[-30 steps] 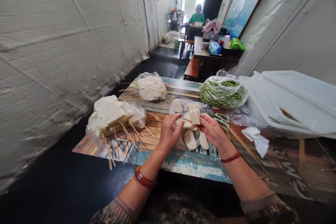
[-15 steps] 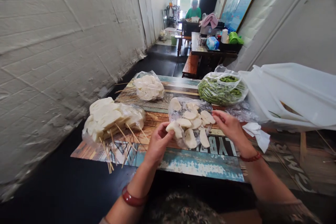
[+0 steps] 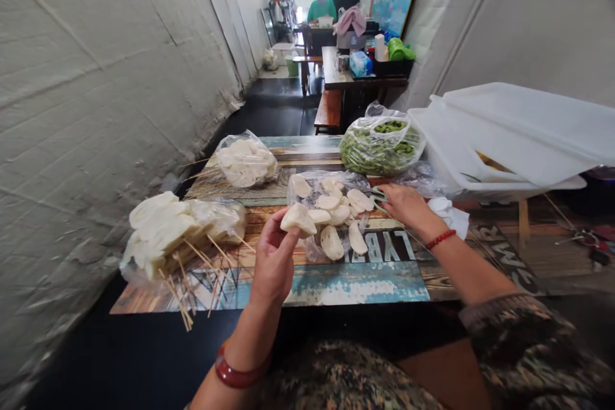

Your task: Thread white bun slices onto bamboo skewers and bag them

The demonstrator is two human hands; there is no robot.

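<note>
My left hand [image 3: 276, 246] pinches a pale, oval food slice [image 3: 298, 219] between thumb and fingers, above the front left of a plastic bag. Several similar white slices [image 3: 331, 243] are spread on that clear bag [image 3: 314, 253]. To the right of them, my right hand [image 3: 406, 205] has its fingers closed on the green handles of scissors [image 3: 379, 197]. The blades point left toward the slices and are partly hidden. On the left lies a stack of skewered white slices [image 3: 166, 227], partly bagged, with thin wooden sticks [image 3: 180, 298] poking out toward me.
A bag of white slices [image 3: 247, 163] and a bag of green vegetables [image 3: 375, 150] stand at the table's back. White plastic tubs [image 3: 509, 134] and a crumpled tissue [image 3: 449, 216] are on the right. Keys [image 3: 586, 238] lie at far right. A person in green [image 3: 321, 9] sits in the background.
My right hand has gone from the slices' right edge to the scissors' handles and grips them. My left hand still holds its slice, now turned more face-up. The camera view has shifted right.
</note>
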